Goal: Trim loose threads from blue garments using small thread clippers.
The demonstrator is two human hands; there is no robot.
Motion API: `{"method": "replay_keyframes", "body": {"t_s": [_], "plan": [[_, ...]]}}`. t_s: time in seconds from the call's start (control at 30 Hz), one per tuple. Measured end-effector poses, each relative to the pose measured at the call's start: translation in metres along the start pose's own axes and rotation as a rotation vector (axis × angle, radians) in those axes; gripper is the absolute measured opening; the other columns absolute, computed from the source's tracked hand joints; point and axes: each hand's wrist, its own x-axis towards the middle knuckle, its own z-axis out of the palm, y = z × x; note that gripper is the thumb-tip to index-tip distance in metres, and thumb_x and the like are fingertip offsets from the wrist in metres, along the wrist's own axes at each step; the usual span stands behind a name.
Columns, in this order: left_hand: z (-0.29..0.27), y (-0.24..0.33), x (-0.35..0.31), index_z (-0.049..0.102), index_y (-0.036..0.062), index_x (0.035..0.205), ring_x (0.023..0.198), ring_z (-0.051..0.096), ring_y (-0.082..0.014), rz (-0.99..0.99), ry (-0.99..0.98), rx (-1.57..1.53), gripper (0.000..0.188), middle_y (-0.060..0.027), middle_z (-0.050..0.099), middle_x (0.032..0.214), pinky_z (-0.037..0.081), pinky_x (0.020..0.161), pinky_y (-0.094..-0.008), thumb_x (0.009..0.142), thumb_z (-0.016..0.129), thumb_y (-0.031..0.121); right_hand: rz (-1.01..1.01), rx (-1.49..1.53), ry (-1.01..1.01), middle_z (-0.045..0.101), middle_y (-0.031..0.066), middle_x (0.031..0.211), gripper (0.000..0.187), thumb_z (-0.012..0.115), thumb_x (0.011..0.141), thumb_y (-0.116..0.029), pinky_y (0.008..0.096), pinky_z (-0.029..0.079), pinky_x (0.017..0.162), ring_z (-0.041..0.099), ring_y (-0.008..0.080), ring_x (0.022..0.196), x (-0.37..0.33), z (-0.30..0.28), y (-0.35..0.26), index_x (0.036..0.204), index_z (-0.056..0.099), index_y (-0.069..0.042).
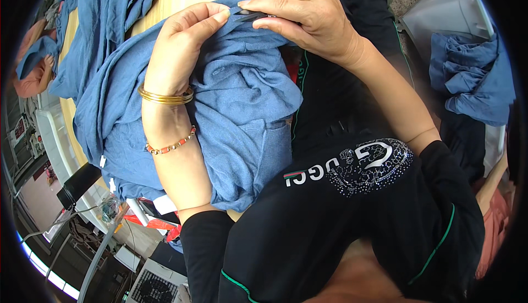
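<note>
Blue cloth [242, 88] is pinched by the left hand [184, 36]; black snips [255, 16] are held — twelve o'clock — by the right hand [316, 19].

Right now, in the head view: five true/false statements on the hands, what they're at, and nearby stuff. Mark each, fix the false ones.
1. The right hand holds a small dark scissor-like tool. True.
2. The left hand grips a translucent plastic bin. False: its thumb and forefinger pinch at soft blue knitted fabric.
3. Thin gold-coloured bangles circle the left wrist. True.
4. An orange-and-gold beaded bracelet is on the right forearm. False: it is on the left.
5. The black short-sleeved top has green piping. True.
</note>
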Motion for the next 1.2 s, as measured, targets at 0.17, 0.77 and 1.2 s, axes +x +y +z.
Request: {"method": "replay_keyframes", "body": {"t_s": [0.17,0.77,1.2], "plan": [[0.002,0.0,0.001,0.068,-0.0027,0.103,0.085,0.058,-0.0062,0.005,0.004,0.035,0.019,0.0005,0.067,0.093,0.045,0.081,-0.0198,0.095,0.061,0.013,-0.022,-0.032,0.017,0.065,-0.0013,0.082,0.022,0.071,0.086,-0.028,0.0268,0.051,0.058,0.064,0.0153,0.068,0.0,0.001,0.002,0.106,0.074,-0.019],[-0.03,0.026,-0.045,0.064,-0.0008,0.098,0.088,0.062,-0.0142,0.326,0.038,0.946,0.032,-0.009,0.067,0.091,0.049,0.077,-0.0287,0.077,0.081,0.017,-0.404,0.15,0.24,0.064,0.0108,0.08,0.027,0.076,0.083,-0.01,0.0307,0.049,0.06,0.062,0.0235,0.067,0.016,0.006,0.002,0.108,0.071,-0.001],[-0.045,0.005,-0.026,0.067,-0.0034,0.098,0.074,0.048,-0.0026,0.07,-0.016,0.499,0.021,0.0063,0.057,0.079,0.04,0.065,-0.0192,0.097,0.062,0.017,-0.129,-0.025,-0.031,0.058,-0.0037,0.076,0.036,0.078,0.081,-0.029,0.0245,0.047,0.056,0.06,0.0114,0.064,0.011,0.031,-0.009,0.115,0.071,-0.018]]}}
